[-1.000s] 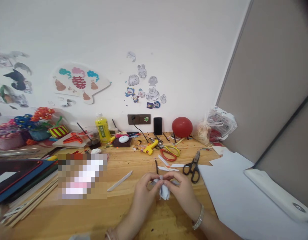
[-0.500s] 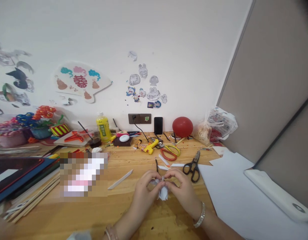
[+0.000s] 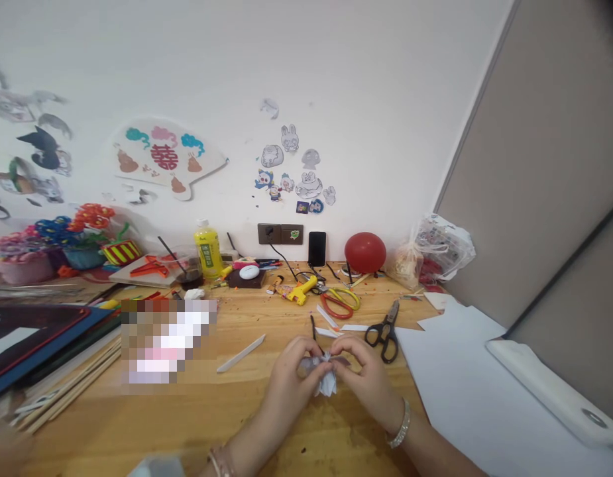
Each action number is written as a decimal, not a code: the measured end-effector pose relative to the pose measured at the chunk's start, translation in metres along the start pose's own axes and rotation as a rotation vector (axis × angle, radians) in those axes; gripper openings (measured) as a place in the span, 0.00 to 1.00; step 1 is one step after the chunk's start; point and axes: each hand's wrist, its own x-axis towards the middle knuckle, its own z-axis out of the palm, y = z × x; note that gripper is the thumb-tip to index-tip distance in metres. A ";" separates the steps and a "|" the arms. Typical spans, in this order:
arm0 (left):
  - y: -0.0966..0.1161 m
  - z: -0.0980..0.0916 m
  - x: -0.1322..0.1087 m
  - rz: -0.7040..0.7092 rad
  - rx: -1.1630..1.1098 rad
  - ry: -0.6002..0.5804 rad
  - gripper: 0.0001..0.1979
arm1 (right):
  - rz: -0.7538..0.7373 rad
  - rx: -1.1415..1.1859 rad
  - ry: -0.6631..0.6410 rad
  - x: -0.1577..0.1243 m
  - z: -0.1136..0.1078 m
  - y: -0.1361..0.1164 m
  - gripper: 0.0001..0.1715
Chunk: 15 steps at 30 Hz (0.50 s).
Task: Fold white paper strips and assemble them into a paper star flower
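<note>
Both hands meet over the wooden table in the lower middle of the head view. My left hand (image 3: 295, 371) pinches the left side of a small gathered piece of white paper (image 3: 328, 384), whose pleated lower end fans out below the fingers. On its right side, my right hand (image 3: 360, 368) grips the same paper between thumb and forefinger. Black-handled scissors (image 3: 383, 334) lie just right of my right hand. White paper strips (image 3: 329, 318) rest beyond the fingers, and another strip (image 3: 241, 353) lies to the left.
At the back are a yellow glue gun (image 3: 302, 291), red-and-yellow-handled scissors (image 3: 338, 303), a red balloon (image 3: 365, 252), a bottle (image 3: 208, 252) and a cup of dark drink (image 3: 191, 275). White sheets (image 3: 450, 371) cover the right side; wooden sticks (image 3: 77, 381) lie left.
The pleated paper has spread slightly wider between my fingers. The fingertips have shifted a little, both hands still on it. The view has moved slightly.
</note>
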 end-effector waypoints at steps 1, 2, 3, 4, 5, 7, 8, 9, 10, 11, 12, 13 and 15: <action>0.001 0.000 0.000 -0.001 -0.003 -0.010 0.05 | 0.003 0.013 -0.017 0.000 -0.001 0.000 0.03; 0.001 -0.001 0.000 -0.003 -0.008 -0.022 0.05 | 0.008 0.026 -0.032 0.000 -0.002 0.000 0.02; 0.002 -0.001 0.000 -0.007 -0.017 -0.034 0.05 | 0.011 0.035 -0.046 0.000 -0.003 0.001 0.02; 0.002 -0.001 0.000 -0.013 -0.029 -0.044 0.05 | 0.011 0.038 -0.056 0.000 -0.004 0.001 0.02; 0.002 -0.001 0.000 -0.020 -0.042 -0.053 0.05 | 0.008 0.037 -0.066 0.000 -0.004 0.001 0.02; 0.001 0.000 0.000 -0.027 -0.061 -0.066 0.05 | -0.003 0.025 -0.069 0.000 -0.004 0.000 0.03; 0.000 0.000 0.000 -0.028 -0.063 -0.073 0.06 | -0.003 0.019 -0.064 0.000 -0.003 0.000 0.03; 0.000 0.000 -0.001 -0.029 -0.059 -0.077 0.06 | 0.002 0.015 -0.053 0.000 -0.002 0.000 0.03; -0.001 0.001 -0.001 -0.033 -0.051 -0.080 0.07 | 0.012 0.010 -0.039 0.000 -0.001 -0.001 0.03; -0.002 0.001 -0.001 -0.037 -0.042 -0.076 0.07 | 0.028 0.003 -0.022 -0.001 0.000 -0.001 0.02; -0.002 0.002 0.000 -0.043 -0.035 -0.068 0.07 | 0.048 -0.006 -0.007 -0.001 0.002 -0.001 0.02; -0.002 0.002 0.000 -0.049 -0.030 -0.059 0.07 | 0.074 -0.015 0.006 -0.002 0.003 -0.001 0.02; -0.001 0.002 0.000 -0.054 -0.026 -0.054 0.06 | 0.130 -0.025 0.033 -0.003 0.005 -0.001 0.01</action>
